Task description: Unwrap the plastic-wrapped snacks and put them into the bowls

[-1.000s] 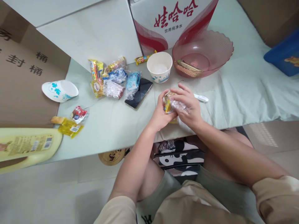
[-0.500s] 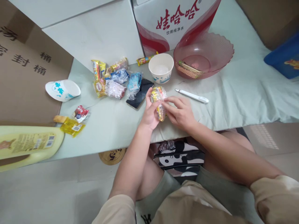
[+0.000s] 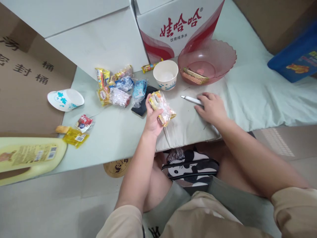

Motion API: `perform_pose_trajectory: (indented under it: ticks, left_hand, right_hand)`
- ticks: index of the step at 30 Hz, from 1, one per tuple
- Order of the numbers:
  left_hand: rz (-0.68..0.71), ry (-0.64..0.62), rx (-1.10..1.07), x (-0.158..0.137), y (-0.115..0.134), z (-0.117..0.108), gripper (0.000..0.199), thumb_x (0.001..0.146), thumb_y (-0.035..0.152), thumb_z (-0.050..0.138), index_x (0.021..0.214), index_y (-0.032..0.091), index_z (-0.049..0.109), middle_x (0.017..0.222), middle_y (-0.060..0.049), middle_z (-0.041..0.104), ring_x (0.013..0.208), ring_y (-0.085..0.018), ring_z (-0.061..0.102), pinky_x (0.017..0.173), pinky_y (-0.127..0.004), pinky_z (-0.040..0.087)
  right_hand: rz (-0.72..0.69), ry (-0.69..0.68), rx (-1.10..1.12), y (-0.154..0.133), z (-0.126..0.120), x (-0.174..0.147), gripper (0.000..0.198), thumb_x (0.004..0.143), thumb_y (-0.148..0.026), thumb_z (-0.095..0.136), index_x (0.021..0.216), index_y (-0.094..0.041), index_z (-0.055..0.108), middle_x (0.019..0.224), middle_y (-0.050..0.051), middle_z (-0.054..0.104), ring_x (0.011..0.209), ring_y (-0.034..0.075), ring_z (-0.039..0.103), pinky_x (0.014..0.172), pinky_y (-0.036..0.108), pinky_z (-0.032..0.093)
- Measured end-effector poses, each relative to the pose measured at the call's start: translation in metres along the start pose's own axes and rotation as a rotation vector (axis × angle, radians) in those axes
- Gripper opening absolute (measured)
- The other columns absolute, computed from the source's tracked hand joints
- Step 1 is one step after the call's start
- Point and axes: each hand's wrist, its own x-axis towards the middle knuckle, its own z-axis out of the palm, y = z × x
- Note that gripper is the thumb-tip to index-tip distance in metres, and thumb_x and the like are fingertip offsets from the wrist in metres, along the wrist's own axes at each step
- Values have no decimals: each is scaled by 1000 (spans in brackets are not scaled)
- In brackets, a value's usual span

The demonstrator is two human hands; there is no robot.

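My left hand [image 3: 153, 119] is closed around a yellow snack packet wrapped in clear plastic [image 3: 163, 107], held above the table's front part. Over to the right, my right hand [image 3: 213, 108] has its fingers on the handle of a white utility knife [image 3: 190, 99], which lies on the cloth with its tip toward the left. Behind my left hand a black phone [image 3: 140, 108] is partly covered by a blue wrapped packet [image 3: 139, 90]. A white paper cup [image 3: 165, 75] stands upright beyond both hands, beside a pink ribbed bowl [image 3: 223, 62] with a few wrapped sticks [image 3: 194, 75] in it.
Several wrapped snacks [image 3: 120, 97] are heaped left of the phone. A second paper cup [image 3: 65, 100] lies tipped over, with wrappers [image 3: 75, 136] and a yellow jug [image 3: 53, 153] nearer me. White cartons [image 3: 99, 43] line the back; a blue container [image 3: 294, 59] is at right.
My right hand has left the snack packet and moved right onto the utility knife. My left hand keeps the packet, now turned with its clear wrap facing up. The view has shifted slightly.
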Motion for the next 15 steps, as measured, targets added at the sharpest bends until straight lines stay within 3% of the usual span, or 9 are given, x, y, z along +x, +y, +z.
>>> perform_pose_trajectory:
  ticks: [4, 7, 9, 12, 15]
  left_hand:
    - [32, 12, 91, 1, -4, 2, 98, 60, 12, 72, 147, 46, 42, 149, -2, 54, 130, -26, 57, 103, -41, 53]
    - [108, 23, 163, 1, -11, 4, 100, 60, 12, 75, 149, 41, 40, 148, -3, 53, 138, -27, 52, 110, -41, 48]
    - [147, 13, 204, 0, -16, 6, 99, 61, 11, 77, 149, 39, 40, 148, -4, 53, 141, -27, 49, 114, -39, 44]
    - [156, 17, 210, 0, -17, 8, 100, 61, 9, 76, 150, 39, 39, 149, -4, 53, 138, -26, 53, 115, -39, 45]
    - [154, 81, 120, 5, -6, 3, 103, 62, 9, 70, 150, 49, 34, 153, -1, 52, 125, -24, 61, 106, -41, 53]
  right_hand:
    - [94, -70, 113, -10, -10, -4, 27, 92, -37, 55, 95, -20, 75, 94, 14, 74, 93, 33, 67, 85, 50, 52]
    - [218, -229, 541, -43, -20, -13, 40, 97, -50, 48, 91, -19, 72, 78, 9, 72, 69, 23, 67, 69, 38, 54]
    - [231, -311, 764, -65, -22, -19, 45, 97, -55, 46, 91, -18, 71, 76, 7, 72, 62, 18, 66, 63, 32, 52]
    - [202, -407, 724, -86, -21, -25, 38, 95, -47, 49, 83, -18, 70, 63, 3, 67, 60, 17, 65, 61, 29, 47]
    - [150, -521, 573, -87, -23, -26, 34, 93, -39, 50, 74, -19, 69, 56, 0, 63, 55, 15, 61, 58, 29, 41]
